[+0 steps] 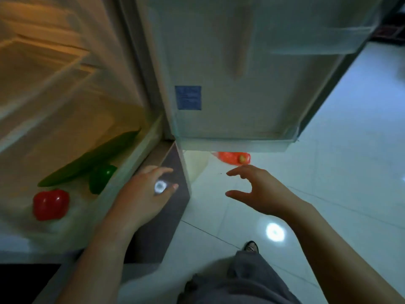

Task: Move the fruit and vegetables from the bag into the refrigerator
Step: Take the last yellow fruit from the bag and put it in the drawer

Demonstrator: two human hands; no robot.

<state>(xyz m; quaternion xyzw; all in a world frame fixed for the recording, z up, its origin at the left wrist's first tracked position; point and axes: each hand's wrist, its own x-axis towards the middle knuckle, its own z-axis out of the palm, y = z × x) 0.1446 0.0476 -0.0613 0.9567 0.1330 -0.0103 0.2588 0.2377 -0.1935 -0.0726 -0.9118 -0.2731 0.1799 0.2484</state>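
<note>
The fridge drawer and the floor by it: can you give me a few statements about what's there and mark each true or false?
1. A red pepper lies in the open drawer. True.
2. The right hand holds a vegetable. False: it is open and empty.
3. An orange bag lies on the floor beyond the door. True.
4. The left hand grips the green pepper. False: it is outside the drawer, holding nothing.
5. The cucumber lies on the floor. False: it is in the drawer.

Both hands empty, fingers spread; the left hand (145,194) hovers just right of the refrigerator drawer (122,170). Beyond the right hand (260,189) fingertips lies the orange bag (232,157); a red pepper (50,204) sits in the drawer.
</note>
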